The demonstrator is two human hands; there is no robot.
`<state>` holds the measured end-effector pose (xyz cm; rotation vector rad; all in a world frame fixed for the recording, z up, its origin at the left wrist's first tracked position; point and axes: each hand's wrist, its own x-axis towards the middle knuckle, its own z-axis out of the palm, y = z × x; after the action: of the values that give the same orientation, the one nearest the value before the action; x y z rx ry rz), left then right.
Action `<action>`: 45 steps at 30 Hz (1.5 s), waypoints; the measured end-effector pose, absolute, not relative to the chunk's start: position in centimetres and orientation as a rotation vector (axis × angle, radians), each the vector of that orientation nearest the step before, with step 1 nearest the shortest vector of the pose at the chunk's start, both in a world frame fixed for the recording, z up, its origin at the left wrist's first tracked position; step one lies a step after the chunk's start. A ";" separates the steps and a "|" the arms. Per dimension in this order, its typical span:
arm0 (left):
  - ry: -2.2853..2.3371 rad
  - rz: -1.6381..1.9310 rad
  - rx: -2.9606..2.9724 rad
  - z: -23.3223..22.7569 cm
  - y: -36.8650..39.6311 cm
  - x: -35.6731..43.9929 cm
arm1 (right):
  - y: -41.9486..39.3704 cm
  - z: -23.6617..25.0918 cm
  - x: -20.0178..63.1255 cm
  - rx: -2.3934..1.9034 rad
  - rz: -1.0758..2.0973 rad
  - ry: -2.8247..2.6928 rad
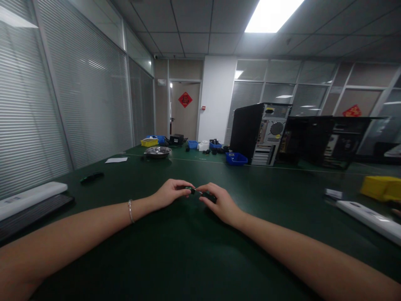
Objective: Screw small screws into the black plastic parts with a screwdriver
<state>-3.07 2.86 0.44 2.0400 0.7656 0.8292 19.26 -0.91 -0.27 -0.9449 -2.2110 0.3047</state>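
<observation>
My forearms stretch forward and converge; left hand and right hand meet fingertip to fingertip, both curled, a bracelet on my left wrist.

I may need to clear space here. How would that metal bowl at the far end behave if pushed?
The metal bowl looks shallow and wide, so it would probably slide rather than tip. Its shiny thin wall suggests it is light. The green table looks matte and may drag on it a little.
</observation>
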 end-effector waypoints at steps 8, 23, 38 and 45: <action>0.777 0.875 2.112 0.2 2.8 -3.0 | -0.9 -0.2 19.2 -0.949 0.294 -2.211; 0.727 0.882 2.032 0.6 2.5 -2.8 | -1.2 0.0 19.2 -0.907 0.296 -2.187; 0.725 0.854 2.005 0.3 2.8 -2.8 | -1.1 0.0 19.3 -0.871 0.297 -2.204; 0.689 0.921 1.834 0.5 2.5 -2.5 | -0.9 -0.3 19.2 -0.920 0.285 -2.174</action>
<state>-2.55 2.55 0.49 1.8338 0.6895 0.9212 19.24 -0.89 -0.32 -0.9202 -2.1736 0.2848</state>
